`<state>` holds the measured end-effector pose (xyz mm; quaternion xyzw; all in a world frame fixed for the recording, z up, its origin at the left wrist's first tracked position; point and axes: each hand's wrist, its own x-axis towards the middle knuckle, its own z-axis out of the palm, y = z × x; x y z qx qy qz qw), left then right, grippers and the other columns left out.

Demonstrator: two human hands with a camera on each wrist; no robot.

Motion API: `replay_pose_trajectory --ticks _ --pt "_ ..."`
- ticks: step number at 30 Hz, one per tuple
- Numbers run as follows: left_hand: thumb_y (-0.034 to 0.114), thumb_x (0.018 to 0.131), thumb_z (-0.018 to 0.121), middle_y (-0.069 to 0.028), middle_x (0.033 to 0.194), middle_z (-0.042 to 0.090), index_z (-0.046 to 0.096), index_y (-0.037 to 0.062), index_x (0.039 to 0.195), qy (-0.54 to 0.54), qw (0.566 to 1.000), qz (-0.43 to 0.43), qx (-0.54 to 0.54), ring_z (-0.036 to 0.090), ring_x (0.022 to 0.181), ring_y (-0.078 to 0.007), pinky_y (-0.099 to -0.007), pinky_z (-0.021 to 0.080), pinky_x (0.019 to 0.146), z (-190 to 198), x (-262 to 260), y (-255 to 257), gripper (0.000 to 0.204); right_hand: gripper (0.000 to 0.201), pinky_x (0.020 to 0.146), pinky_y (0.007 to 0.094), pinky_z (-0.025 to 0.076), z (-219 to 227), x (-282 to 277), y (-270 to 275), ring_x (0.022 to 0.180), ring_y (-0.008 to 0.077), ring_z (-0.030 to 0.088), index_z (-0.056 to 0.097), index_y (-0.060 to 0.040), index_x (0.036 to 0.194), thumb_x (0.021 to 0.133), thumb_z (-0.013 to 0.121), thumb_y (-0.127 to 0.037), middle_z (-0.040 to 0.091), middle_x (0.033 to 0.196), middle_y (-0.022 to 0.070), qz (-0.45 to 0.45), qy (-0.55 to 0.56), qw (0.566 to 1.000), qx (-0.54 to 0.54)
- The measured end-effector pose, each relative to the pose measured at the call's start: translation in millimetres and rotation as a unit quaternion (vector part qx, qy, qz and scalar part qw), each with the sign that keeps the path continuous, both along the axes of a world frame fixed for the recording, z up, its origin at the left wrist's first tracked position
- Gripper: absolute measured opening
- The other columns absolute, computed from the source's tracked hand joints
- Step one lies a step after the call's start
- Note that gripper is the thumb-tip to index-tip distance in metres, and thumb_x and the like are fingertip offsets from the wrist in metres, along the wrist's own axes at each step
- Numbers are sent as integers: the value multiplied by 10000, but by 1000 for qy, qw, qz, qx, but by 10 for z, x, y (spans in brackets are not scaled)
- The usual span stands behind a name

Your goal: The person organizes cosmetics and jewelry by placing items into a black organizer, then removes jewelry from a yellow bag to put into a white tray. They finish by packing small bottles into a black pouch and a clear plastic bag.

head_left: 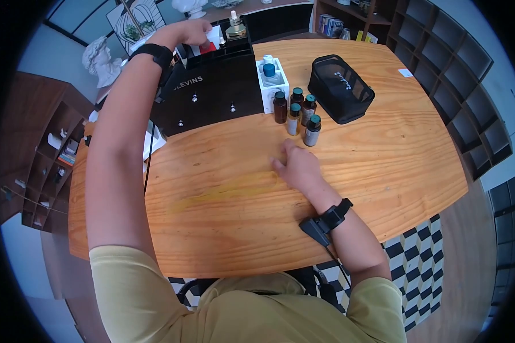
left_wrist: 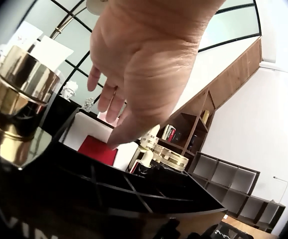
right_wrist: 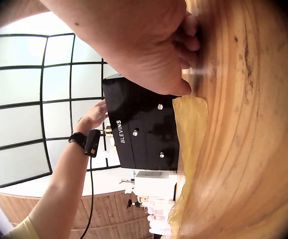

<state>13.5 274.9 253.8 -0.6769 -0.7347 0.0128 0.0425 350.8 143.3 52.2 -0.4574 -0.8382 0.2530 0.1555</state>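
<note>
My left hand (head_left: 191, 33) reaches over the top of a black drawer box lettered BLEVINS (head_left: 206, 94). In the left wrist view its thumb overlaps the edge of a flat red piece (left_wrist: 97, 150) set against a white panel, the other fingers extended beyond. My right hand (head_left: 303, 168) rests on the wooden table, fingers loosely bent. Its thumb is right at the end of a thin, see-through yellow strip (right_wrist: 191, 124) lying along the tabletop. Just beyond that hand stand several small brown bottles (head_left: 293, 119) with teal caps.
A white holder (head_left: 266, 90) with a blue-capped bottle (head_left: 270, 74) stands against the drawer box. To the right lies a black mesh-topped pouch (head_left: 340, 88). A gold dropper bottle (head_left: 235, 27) sits on the box top. A white bust (head_left: 100, 63) stands behind, at left.
</note>
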Motion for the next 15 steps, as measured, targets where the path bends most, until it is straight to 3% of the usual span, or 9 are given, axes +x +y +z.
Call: replay_pose_trajectory --ticks 1,4,10,15 --pt "258 634 777 -163 1094 643 615 52 1129 -22 999 25 -16 610 1021 -321 -379 487 865 4 42 -41 560 335 746 443 514 -9 -3 0 855 366 653 545 -22 1005 836 635 -297 672 876 199 0 1 1000 1" --pt "299 593 834 -134 1172 588 554 73 1223 62 997 35 -5 564 1095 -317 -362 464 935 -87 -9 42 726 331 747 447 515 11 -10 -1 855 368 652 540 -21 993 835 635 -296 670 874 203 -1 -5 1000 -2" --pt "341 562 852 -130 1177 572 576 71 1167 69 995 47 57 563 1086 -307 -365 463 932 -160 -92 87 717 335 746 441 519 29 -3 -3 852 369 653 531 -20 989 837 634 -300 669 874 206 4 -4 1000 -4" --pt "363 538 852 -143 1126 604 609 63 1118 94 994 53 22 595 1033 -304 -374 486 891 -81 -74 141 697 339 744 439 521 13 -9 7 845 369 654 528 -21 987 837 635 -306 668 868 207 0 -8 1000 -1"
